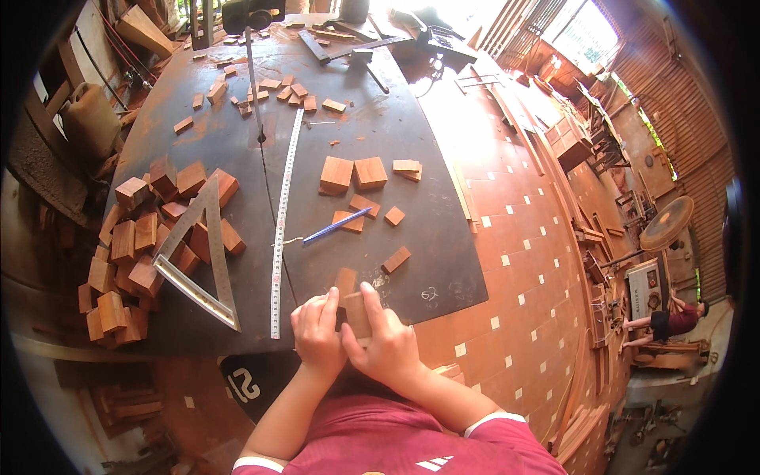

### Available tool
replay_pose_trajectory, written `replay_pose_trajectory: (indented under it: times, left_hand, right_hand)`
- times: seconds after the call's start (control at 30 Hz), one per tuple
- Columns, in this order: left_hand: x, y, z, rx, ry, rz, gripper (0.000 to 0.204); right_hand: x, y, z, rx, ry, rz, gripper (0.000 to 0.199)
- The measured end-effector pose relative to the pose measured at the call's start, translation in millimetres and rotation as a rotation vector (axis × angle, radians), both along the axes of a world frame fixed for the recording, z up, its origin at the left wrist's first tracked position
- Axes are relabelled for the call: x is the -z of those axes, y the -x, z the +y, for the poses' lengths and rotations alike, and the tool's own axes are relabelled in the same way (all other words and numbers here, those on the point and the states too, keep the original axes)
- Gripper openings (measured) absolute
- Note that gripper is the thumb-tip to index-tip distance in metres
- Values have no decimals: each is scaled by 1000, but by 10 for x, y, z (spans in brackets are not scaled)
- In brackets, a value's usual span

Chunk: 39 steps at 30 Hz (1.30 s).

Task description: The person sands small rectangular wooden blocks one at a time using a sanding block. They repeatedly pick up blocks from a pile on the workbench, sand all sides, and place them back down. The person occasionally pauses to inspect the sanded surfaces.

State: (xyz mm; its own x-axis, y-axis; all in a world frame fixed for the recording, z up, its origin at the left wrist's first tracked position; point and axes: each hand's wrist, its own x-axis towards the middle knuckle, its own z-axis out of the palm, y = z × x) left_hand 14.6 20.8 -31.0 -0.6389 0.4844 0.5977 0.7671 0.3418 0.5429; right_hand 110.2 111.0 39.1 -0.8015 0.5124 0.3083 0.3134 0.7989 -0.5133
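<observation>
Pinching a small flat reddish-brown wooden block point(355, 310) between them, the left hand point(319, 334) and right hand point(388, 342) meet at the near edge of the dark round metal work table point(372, 119). Both sets of fingers are pressed onto the block, the left on its left side, the right index laid along its right edge. Its long axis points away from the body, toward the blue pen point(336, 226) and the steel tape rule point(284, 214) just left.

I see left hand point(318, 331) and right hand point(388, 342) gripping one small wooden block point(355, 313), just right of the steel ruler point(283, 214); blue pen point(336, 226) beyond.
</observation>
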Motion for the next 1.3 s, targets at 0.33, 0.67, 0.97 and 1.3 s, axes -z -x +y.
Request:
replay_pose_trajectory:
  times: [0.33,0.67,0.97,1.3]
  left_hand:
    - [1,-3,-32,11,2,-12,41]
    - [27,10,15,-7,1,10,42]
    - [10,-12,8,-2,13,1,44]
    - [42,-18,0,7,17,3,45]
  right_hand:
    - [10,43,-71,-44,-90,96,81]
    - [-94,150,59,71,32,-56,79]
    - [42,203,134,47,2,56,79]
    - [58,178,194,118,-24,-13,80]
